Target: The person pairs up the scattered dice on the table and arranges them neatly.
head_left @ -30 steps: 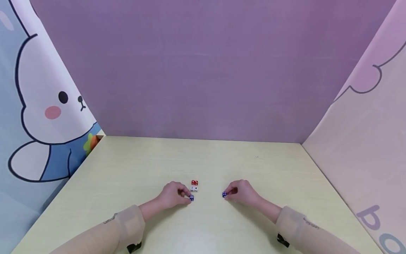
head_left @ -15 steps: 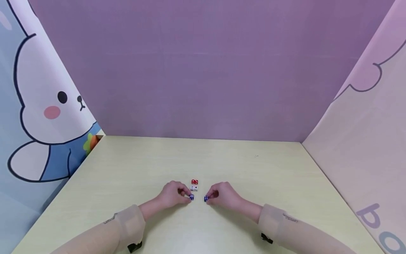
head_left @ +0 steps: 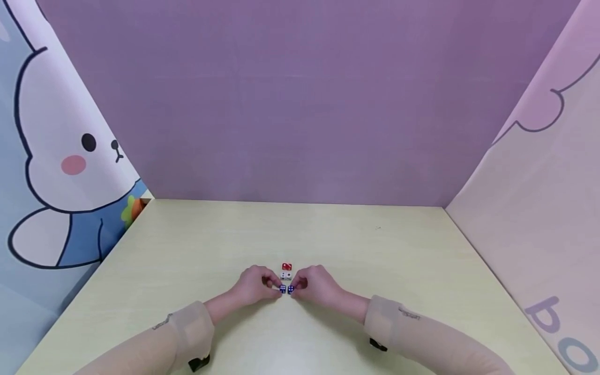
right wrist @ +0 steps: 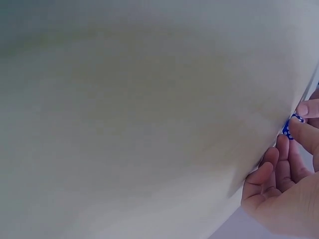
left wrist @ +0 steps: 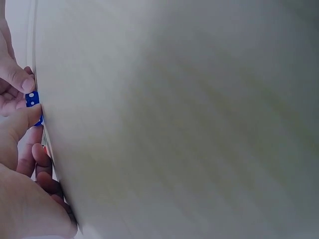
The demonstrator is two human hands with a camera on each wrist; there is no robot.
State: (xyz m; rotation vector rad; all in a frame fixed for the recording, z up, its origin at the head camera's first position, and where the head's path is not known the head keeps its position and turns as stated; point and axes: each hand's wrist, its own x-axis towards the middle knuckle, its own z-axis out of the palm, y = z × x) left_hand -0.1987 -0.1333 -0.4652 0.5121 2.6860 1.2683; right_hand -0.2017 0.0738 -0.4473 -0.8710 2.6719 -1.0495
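Observation:
In the head view my left hand (head_left: 255, 286) pinches a blue die (head_left: 283, 288) with white pips between thumb and finger. Facing it, my right hand (head_left: 316, 285) pinches a second blue die (head_left: 291, 289). The two blue dice sit side by side with hardly any gap between them. Just behind them lies a pair of white dice (head_left: 286, 275), and behind those a pair of red dice (head_left: 287, 266). Close up in the right wrist view, blue dice (right wrist: 286, 130) show at the fingertips, partly covered by the thumb.
The pale wooden table (head_left: 225, 229) extends around the dice. A purple panel (head_left: 300, 104) rises at its back edge. Printed sheets flank it, with a cartoon rabbit (head_left: 61, 120) on the left one and letters (head_left: 544, 315) on the right one.
My right hand has moved left, bringing its blue die up beside the one in my left hand. The left hand has kept its place and its pinch.

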